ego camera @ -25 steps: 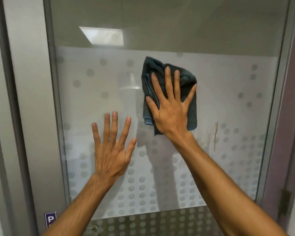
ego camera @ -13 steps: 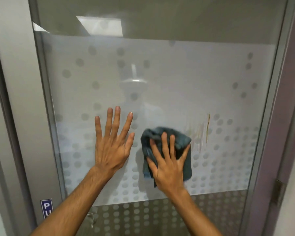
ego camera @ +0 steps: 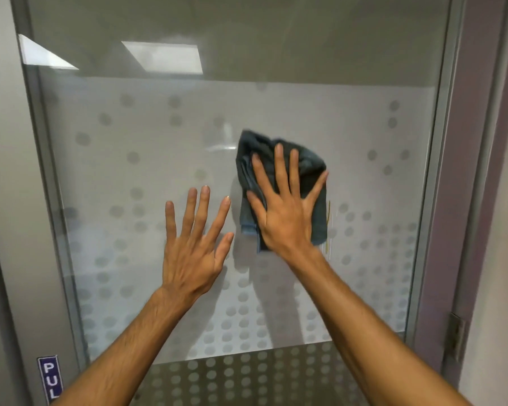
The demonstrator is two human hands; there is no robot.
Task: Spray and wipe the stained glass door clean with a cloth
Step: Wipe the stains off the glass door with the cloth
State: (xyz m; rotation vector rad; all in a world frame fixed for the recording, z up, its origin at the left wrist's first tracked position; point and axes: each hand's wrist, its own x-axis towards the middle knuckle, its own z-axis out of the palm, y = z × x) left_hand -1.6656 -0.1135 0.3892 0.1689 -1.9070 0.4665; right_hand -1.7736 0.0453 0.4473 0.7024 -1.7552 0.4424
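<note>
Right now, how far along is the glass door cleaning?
Done: the frosted dotted glass door looks streak-free left of the hands. In hand: the right hand presses a dark blue-grey cloth flat on the glass; the left hand is spread open beside it. Left: yellowish streaks at the cloth's right edge.

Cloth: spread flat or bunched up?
Bunched. The dark cloth shows folds and layered edges at its left side, pressed against the glass door under the straight fingers of the right hand.
</note>
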